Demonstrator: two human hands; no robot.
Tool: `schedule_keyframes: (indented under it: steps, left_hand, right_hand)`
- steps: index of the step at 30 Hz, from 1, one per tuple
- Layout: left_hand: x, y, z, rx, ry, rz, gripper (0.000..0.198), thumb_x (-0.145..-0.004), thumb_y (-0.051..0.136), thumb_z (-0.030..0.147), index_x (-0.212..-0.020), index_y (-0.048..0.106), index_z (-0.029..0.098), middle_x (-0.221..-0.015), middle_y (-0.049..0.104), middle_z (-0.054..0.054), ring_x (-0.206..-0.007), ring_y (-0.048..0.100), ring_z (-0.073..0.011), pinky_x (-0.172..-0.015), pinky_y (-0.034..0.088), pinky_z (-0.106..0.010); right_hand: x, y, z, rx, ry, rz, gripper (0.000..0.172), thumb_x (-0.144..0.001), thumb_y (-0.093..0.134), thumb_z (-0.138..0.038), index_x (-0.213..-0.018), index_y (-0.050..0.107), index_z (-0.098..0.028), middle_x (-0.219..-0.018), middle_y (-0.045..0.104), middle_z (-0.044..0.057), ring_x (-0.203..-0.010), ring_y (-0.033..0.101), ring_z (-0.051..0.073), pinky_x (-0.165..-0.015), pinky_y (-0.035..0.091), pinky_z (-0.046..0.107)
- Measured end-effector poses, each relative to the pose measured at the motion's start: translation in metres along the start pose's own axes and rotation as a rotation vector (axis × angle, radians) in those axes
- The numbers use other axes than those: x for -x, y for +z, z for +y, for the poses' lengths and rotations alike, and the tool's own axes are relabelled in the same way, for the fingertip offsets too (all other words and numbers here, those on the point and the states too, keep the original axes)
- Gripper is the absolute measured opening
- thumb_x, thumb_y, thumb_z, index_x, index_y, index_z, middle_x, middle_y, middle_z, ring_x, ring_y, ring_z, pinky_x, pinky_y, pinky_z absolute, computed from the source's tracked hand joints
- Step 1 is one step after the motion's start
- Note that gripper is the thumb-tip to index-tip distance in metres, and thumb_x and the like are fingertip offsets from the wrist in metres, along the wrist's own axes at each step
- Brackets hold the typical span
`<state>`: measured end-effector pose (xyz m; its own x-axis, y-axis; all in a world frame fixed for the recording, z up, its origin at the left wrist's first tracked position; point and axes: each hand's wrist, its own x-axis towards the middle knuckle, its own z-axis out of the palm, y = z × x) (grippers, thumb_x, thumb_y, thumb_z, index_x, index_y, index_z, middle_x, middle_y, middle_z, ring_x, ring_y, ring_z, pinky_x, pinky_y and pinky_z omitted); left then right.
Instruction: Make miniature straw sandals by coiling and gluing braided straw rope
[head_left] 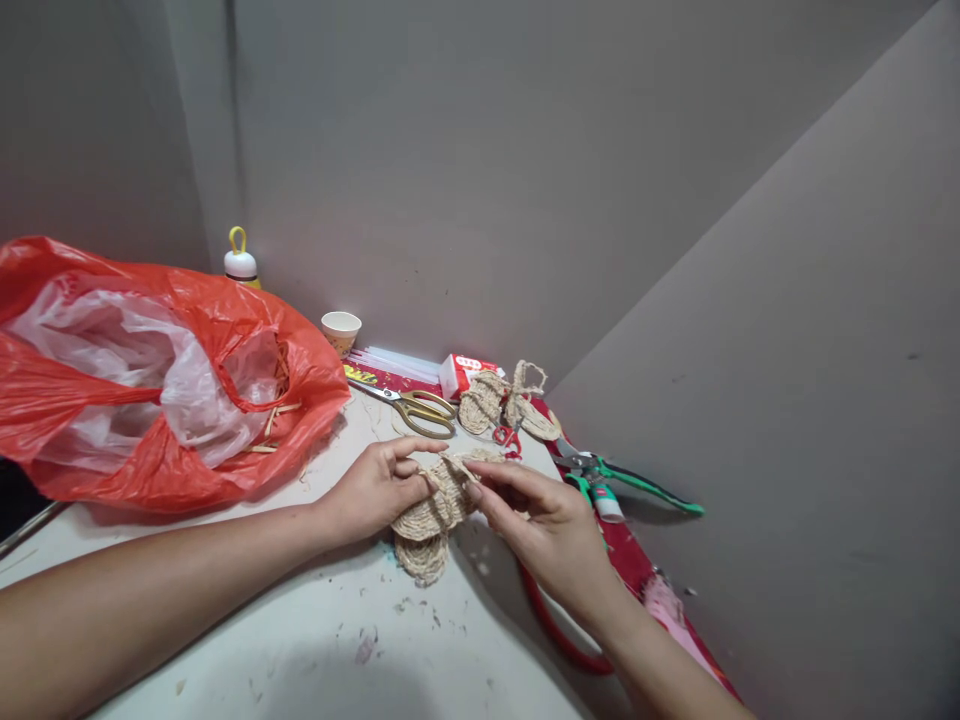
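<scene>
A woven straw sandal (429, 515), small and pale, is held just above the white table between my two hands. A second layer of woven straw shows under its near end. My left hand (379, 487) grips its left side, with the thumb on top and the index finger stretched along the far edge. My right hand (544, 520) pinches the right part of the woven straw at a strap or strand. Exactly what lies between those fingertips is too small to make out. Behind my hands rest more small woven straw pieces (482, 400), one with a looped strap.
A red plastic bag (315, 400) with straw fills the left. Gold-handled scissors (424, 412), a paper cup (341, 325), a red-and-white box (459, 375) and a bottle (241, 265) stand or lie toward the wall. Green-handled pruning shears (645, 480) lie right, beside a red ring-shaped handle (559, 640).
</scene>
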<state>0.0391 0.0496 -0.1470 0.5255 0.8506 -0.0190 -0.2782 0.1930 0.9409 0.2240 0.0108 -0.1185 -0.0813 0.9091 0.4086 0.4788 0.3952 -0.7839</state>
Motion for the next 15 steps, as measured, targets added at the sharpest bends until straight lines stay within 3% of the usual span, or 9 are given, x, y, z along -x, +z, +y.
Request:
schedule_keyframes:
  steps: [4, 8, 13, 15]
  left_hand:
    - [0.0, 0.002, 0.001, 0.04, -0.022, 0.022, 0.044, -0.069, 0.074, 0.027, -0.109, 0.062, 0.012, -0.071, 0.068, -0.002, -0.056, 0.059, -0.0113, -0.057, 0.043, -0.024]
    - [-0.003, -0.001, 0.0, 0.116, -0.033, 0.059, 0.033, -0.068, 0.075, 0.026, -0.098, 0.068, 0.013, -0.073, 0.07, -0.004, -0.062, 0.062, -0.013, -0.062, 0.045, -0.025]
    - [-0.006, -0.005, 0.005, 0.163, -0.114, 0.064, 0.032, -0.07, 0.072, 0.021, -0.101, 0.071, 0.013, -0.075, 0.071, -0.004, -0.065, 0.062, -0.0125, -0.062, 0.045, -0.023]
    - [-0.006, -0.005, 0.008, 0.163, -0.136, 0.052, 0.029, -0.069, 0.072, 0.019, -0.097, 0.072, 0.012, -0.074, 0.07, -0.003, -0.063, 0.061, -0.0113, -0.061, 0.044, -0.021]
  right_hand:
    - [-0.002, 0.001, -0.005, -0.028, 0.03, -0.02, 0.016, -0.075, 0.069, -0.026, -0.089, 0.077, -0.024, -0.084, 0.076, 0.005, -0.065, 0.068, 0.018, -0.06, 0.055, 0.031]
    - [-0.002, -0.002, -0.008, -0.06, 0.085, -0.026, 0.017, -0.078, 0.068, -0.031, -0.089, 0.076, -0.022, -0.072, 0.073, 0.003, -0.053, 0.061, 0.014, -0.048, 0.05, 0.025]
    - [-0.004, -0.014, -0.001, -0.101, 0.194, 0.13, 0.026, -0.082, 0.065, -0.041, -0.095, 0.073, -0.021, -0.066, 0.067, 0.001, -0.052, 0.054, 0.012, -0.05, 0.046, 0.024]
    - [-0.006, -0.016, 0.003, -0.117, 0.234, 0.132, 0.03, -0.083, 0.063, -0.045, -0.097, 0.073, -0.02, -0.069, 0.068, 0.002, -0.057, 0.055, 0.013, -0.053, 0.047, 0.024]
